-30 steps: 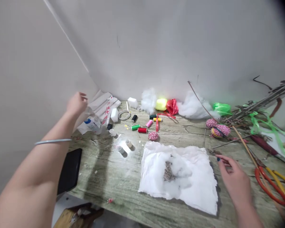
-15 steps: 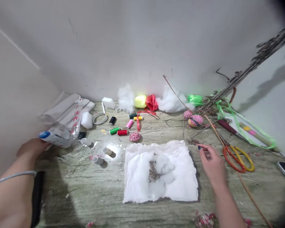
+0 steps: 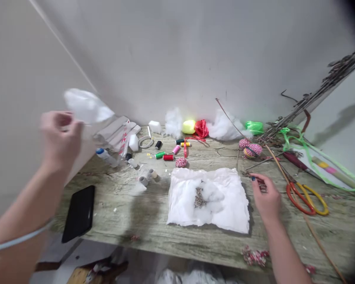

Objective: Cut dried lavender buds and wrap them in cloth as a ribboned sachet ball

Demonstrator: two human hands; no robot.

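Note:
My left hand point(image 3: 60, 138) is raised above the table's left end, its fingers pinched on a blurred white plastic bag point(image 3: 87, 107). My right hand point(image 3: 265, 196) rests on the wooden table point(image 3: 142, 221) just right of a white sheet of cotton wadding point(image 3: 208, 199), fingers curled on something small that I cannot make out. A small grey-brown clump point(image 3: 199, 197) lies in the middle of the wadding.
A black phone point(image 3: 79, 212) lies at the front left edge. Several thread spools point(image 3: 165, 154), twine balls point(image 3: 250, 149), cotton tufts and coloured bags line the back wall. Orange-handled scissors point(image 3: 304, 194), twigs and green ribbon point(image 3: 301, 144) lie to the right. A small bottle point(image 3: 105, 156) lies by folded paper packets.
My left hand has risen from the table's left edge, lifting a white plastic bag into the air. My right hand has stayed beside the wadding. The view has shifted.

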